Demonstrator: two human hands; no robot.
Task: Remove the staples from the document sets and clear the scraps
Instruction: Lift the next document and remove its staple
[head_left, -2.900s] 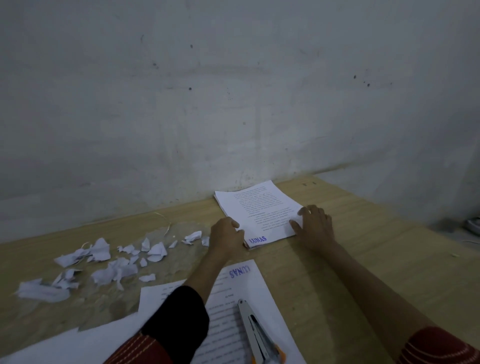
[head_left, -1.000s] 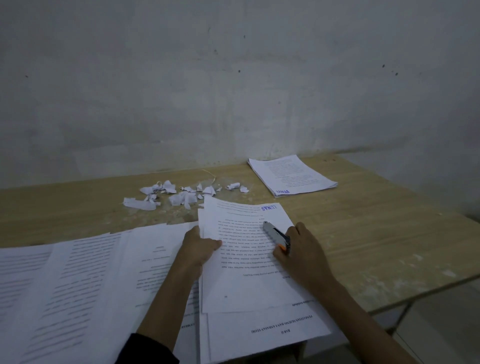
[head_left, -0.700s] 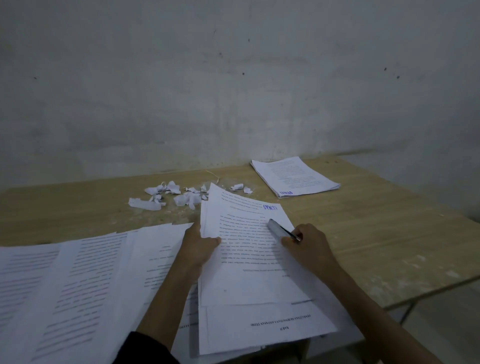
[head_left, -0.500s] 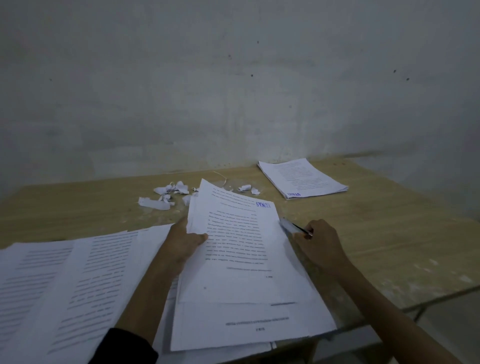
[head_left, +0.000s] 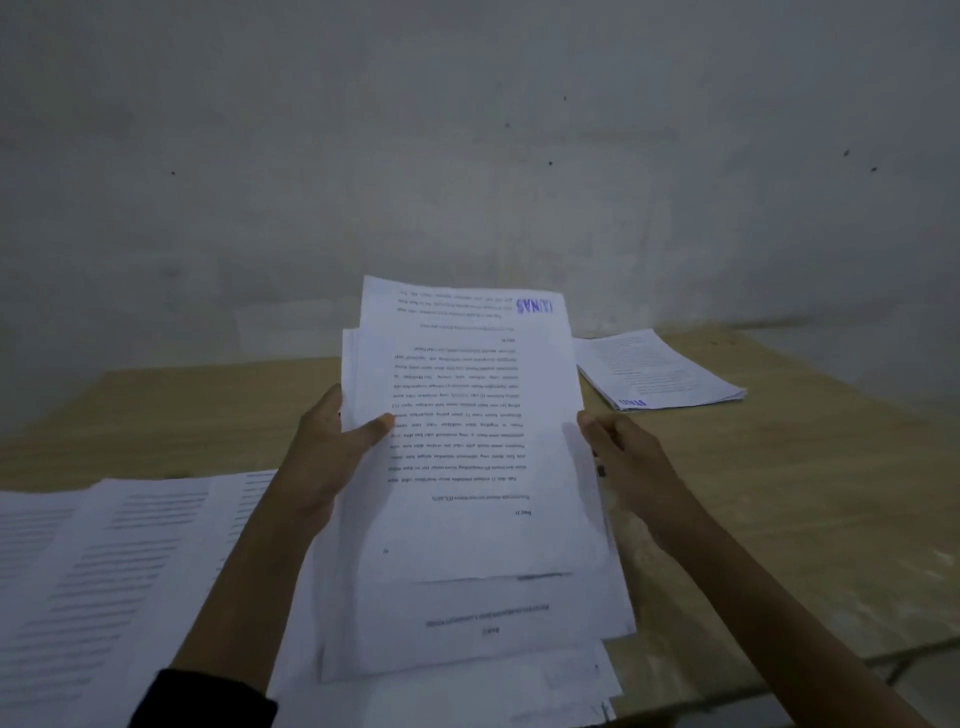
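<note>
My left hand (head_left: 327, 457) grips the left edge of a stapled document set (head_left: 467, 441), thumb on the front page, and holds it raised and tilted up off the table. It bears a blue stamp at its top right. My right hand (head_left: 623, 457) is curled at the set's right edge; only a small dark bit of the staple remover (head_left: 600, 470) shows under its fingers. The raised pages hide the paper scraps behind them.
A neat stack of papers (head_left: 660, 371) lies at the back right of the wooden table (head_left: 779, 519), near the wall. Loose printed sheets (head_left: 104, 561) spread over the left, and more pages (head_left: 467, 691) lie under the raised set. The table's front edge runs at the lower right.
My left hand has lifted the document set from flat on the pile to upright before me. My right hand, holding the staple remover, has moved to the set's right edge. The scraps are now hidden.
</note>
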